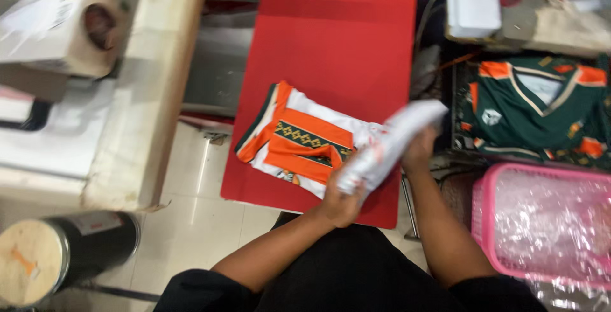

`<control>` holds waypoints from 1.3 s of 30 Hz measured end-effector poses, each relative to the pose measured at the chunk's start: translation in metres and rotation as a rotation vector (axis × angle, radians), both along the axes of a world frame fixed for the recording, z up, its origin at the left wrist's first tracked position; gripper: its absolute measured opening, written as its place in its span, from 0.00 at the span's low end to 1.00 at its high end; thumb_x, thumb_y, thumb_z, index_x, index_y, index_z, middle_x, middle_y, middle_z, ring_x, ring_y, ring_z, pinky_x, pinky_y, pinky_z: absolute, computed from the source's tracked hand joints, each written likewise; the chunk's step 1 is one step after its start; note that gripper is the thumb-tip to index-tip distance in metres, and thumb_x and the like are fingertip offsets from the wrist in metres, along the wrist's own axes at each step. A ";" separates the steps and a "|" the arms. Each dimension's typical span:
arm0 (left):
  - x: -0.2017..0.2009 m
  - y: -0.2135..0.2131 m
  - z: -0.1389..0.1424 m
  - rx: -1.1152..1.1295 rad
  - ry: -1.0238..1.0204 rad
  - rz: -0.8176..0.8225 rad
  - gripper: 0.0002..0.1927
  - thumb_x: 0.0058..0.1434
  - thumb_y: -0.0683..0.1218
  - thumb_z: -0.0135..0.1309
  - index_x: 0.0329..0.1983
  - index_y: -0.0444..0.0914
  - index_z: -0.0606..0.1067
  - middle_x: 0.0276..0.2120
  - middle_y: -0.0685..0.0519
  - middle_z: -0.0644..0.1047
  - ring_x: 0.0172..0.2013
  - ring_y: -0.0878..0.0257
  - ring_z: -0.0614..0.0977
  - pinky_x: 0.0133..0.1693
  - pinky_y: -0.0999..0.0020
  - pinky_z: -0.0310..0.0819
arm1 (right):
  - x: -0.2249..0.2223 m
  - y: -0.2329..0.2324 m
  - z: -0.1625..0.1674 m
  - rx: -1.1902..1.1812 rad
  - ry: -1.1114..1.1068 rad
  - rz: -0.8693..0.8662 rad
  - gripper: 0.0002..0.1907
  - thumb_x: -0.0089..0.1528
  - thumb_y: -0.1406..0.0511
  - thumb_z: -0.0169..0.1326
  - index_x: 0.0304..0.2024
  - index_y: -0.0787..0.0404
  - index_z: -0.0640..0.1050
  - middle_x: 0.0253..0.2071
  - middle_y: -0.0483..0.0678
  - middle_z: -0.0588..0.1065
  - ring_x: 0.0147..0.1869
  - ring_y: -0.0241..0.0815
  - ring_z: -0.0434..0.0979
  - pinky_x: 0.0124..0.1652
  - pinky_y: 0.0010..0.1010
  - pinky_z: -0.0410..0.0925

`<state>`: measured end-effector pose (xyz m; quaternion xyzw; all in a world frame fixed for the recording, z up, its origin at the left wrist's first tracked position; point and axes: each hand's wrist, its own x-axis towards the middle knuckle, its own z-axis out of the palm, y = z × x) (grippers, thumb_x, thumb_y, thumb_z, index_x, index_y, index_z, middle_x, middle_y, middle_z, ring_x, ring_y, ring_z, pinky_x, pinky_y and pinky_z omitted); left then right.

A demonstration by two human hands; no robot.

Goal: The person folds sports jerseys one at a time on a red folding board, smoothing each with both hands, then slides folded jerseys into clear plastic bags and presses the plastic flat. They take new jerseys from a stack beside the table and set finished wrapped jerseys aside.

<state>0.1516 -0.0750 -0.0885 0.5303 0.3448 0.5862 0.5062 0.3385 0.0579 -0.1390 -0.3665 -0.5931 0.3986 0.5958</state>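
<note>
The person stands at a red surface (331, 38) and works with both bare hands over its near right corner.

**Hands**
- Left hand (342, 202): the grip is closed around the lower end of a white roll (388, 143), fingers wrapped over it.
- Right hand (419, 150): it sits behind the upper part of the same roll. The roll hides most of the fingers and the picture is blurred there, so whether this grip is closed or merely resting against the roll cannot be told.

**Held item**
- The white roll lies slanted between the two hands, low end at the left hand, high end up and to the right, above the surface edge. Motion blur hides its material and surface detail.

**Item on the surface**
- A folded orange and white jersey (299, 141) with a dark patterned band lies flat on the red surface, just left of the roll. The roll's lower end overlaps the garment's right edge in view.

**Surroundings**
- A green jersey (528, 111) with orange trim lies to the right.
- A pink basket (480, 223) lined with clear plastic stands nearer, at the right.
- A dark cylinder (95, 242) stands on the floor at lower left.
</note>
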 end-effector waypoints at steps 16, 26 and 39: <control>-0.179 -0.009 -0.054 -0.325 1.053 0.911 0.31 0.50 0.44 0.72 0.55 0.34 0.71 0.48 0.36 0.73 0.46 0.45 0.76 0.46 0.58 0.72 | -0.208 0.069 0.021 0.087 -1.016 0.146 0.22 0.65 0.53 0.57 0.46 0.67 0.77 0.44 0.59 0.75 0.50 0.61 0.76 0.47 0.49 0.69; -0.183 0.050 -0.013 -0.506 -0.079 0.435 0.30 0.51 0.30 0.53 0.59 0.36 0.69 0.47 0.50 0.77 0.45 0.66 0.80 0.46 0.70 0.76 | -0.126 0.064 0.073 -0.822 0.074 0.582 0.35 0.53 0.76 0.63 0.64 0.72 0.70 0.56 0.55 0.77 0.58 0.47 0.80 0.57 0.39 0.74; -0.143 0.032 0.015 -0.111 0.613 0.037 0.16 0.55 0.28 0.52 0.40 0.37 0.81 0.35 0.51 0.75 0.36 0.62 0.79 0.40 0.67 0.76 | -0.012 -0.041 0.033 -0.378 -0.520 -0.011 0.16 0.55 0.79 0.57 0.40 0.58 0.82 0.53 0.47 0.76 0.50 0.41 0.77 0.45 0.30 0.71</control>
